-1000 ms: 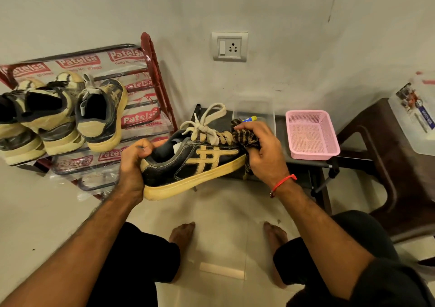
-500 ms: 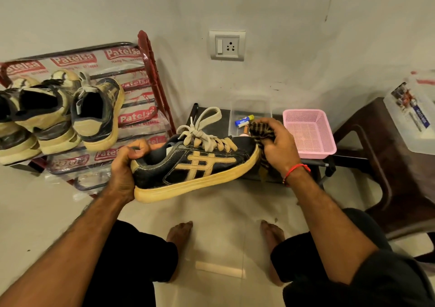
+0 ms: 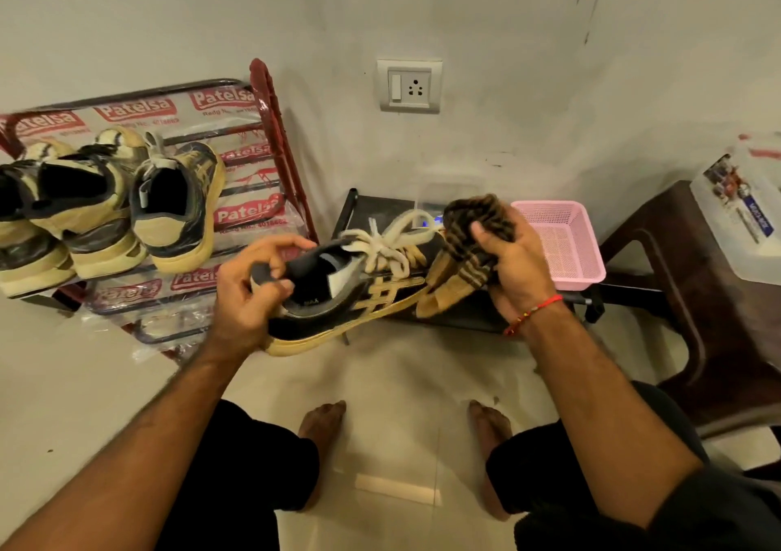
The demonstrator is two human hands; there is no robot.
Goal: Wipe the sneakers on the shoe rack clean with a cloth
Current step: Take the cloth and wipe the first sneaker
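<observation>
Since the earlier frames the sneaker (image 3: 338, 297) has rolled its opening up toward the camera, and the cloth (image 3: 462, 250) has lifted off the side panel to sit bunched over the toe. The left hand (image 3: 249, 292) grips the heel collar, thumb and fingers curled over the rim. The right hand (image 3: 513, 267) clutches the striped brown cloth, fingers wrapped round the wad, a red thread (image 3: 534, 309) at the wrist.

Taking the shoe rack (image 3: 270, 149) as the landmark: the held sneaker hangs in the air just right of the rack's red side post, its heel near the lower shelf edge but apart from it. On the rack's upper shelf sit other sneakers (image 3: 126, 208), heels outward, soles overhanging the front rail. Right of the rack, past the held shoe, a low black stand (image 3: 465, 313) carries a pink basket (image 3: 562, 246); the cloth hand hovers just in front of the basket's near-left corner. Farther right stands a dark brown chair (image 3: 693, 297) — open tiled floor (image 3: 401, 381) lies below the shoe, between the rack's foot and the chair leg, down to the bare feet (image 3: 321, 423).
</observation>
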